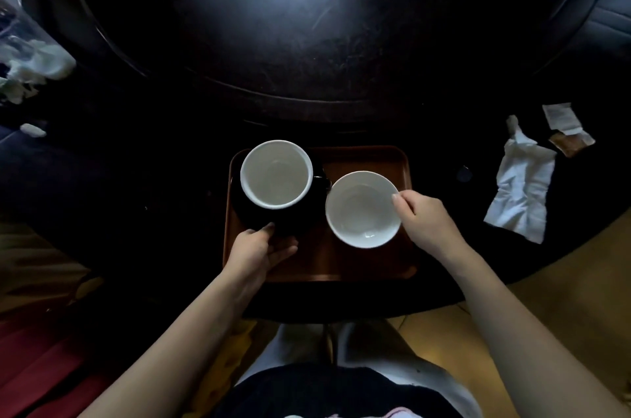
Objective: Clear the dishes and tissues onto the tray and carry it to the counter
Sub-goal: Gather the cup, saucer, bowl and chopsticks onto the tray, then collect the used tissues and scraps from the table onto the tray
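White-lined dark cup and white bowl upright on brown tray, crumpled tissue beside

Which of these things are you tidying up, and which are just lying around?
For the job:
- brown tray
- dark cup on its dark saucer, held by the left hand
- white bowl, held at the rim by the right hand
- crumpled tissue and torn packets, both on the table off the tray

Just lying about:
- white stuff at far left, too blurry to tell

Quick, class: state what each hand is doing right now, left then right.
Left hand: closed on the dark saucer under the cup.
Right hand: pinching the white bowl at its rim.
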